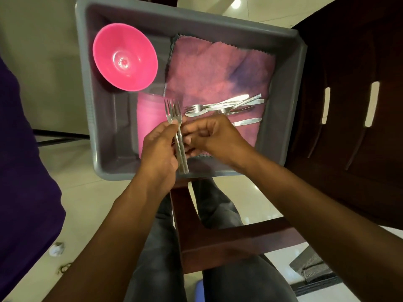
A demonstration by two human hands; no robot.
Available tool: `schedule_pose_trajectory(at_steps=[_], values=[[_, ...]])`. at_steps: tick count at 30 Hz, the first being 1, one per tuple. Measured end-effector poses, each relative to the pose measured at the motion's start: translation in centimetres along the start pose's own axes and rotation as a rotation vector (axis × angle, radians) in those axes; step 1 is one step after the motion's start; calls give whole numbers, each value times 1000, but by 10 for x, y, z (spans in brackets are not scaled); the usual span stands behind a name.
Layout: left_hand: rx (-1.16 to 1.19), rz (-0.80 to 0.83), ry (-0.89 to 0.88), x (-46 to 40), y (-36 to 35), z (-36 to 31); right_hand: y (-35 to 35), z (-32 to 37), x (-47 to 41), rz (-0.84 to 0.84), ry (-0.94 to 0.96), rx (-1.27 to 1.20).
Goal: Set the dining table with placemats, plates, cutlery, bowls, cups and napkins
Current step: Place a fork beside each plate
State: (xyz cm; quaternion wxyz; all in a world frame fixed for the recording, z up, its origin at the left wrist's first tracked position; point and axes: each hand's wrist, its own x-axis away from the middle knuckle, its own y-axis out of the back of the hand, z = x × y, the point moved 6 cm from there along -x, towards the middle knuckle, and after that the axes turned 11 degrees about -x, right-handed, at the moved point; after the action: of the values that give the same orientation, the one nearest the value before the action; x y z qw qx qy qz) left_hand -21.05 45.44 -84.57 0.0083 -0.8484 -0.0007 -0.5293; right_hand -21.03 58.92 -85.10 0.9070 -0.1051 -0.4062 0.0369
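Dim, soft indoor light; floor (250, 14) glare at top; wide-angle bending at edges.

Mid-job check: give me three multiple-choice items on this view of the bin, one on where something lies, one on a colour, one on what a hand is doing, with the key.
1. Where does the loose cutlery lie?
A. in the bowl
B. on the cloth in the bin
C. on the floor

2. What colour is the bowl?
A. pink
B. white
C. green

3. What is the left hand doing?
A. resting flat on the bin's rim
B. hanging idle
C. gripping forks by their handles

Key: 1 B, the knives and forks rest on the purple-pink cloth inside the grey bin. 2 A, the bowl in the bin's far left corner is bright pink. 3 C, its fingers curl round the handles of the forks, tines pointing away, while the right hand sits curled beside them.
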Motion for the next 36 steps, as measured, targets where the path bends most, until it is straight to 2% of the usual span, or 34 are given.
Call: schedule_pose_trajectory(at_steps=[3,6,8,13,15,19,24,28,33,36], values=[[52,-32,25,2,5,3,12,-7,3,-96,8,59],[46,-77,36,1,10,5,44,-6,-7,-343,170,443],[-5,-98,25,0,14,6,59,-3,-18,-418,234,693],[-150,-54,-22,0,14,11,69,3,-55,-372,317,1091],[-152,-42,-20,1,11,13,65,5,-66,-322,317,1157],[-166,-29,-11,3,8,17,65,12,-80,-328,341,1230],[-149,-47,24,4,8,21,71,18,-78,-400,361,1114],[-63,-55,60,3,9,24,65,26,-48,-437,344,728],[41,-51,78,3,3,26,27,18,4,-266,203,227],[99,-39,91,5,-3,28,3,-2,24,-211,50,130]])
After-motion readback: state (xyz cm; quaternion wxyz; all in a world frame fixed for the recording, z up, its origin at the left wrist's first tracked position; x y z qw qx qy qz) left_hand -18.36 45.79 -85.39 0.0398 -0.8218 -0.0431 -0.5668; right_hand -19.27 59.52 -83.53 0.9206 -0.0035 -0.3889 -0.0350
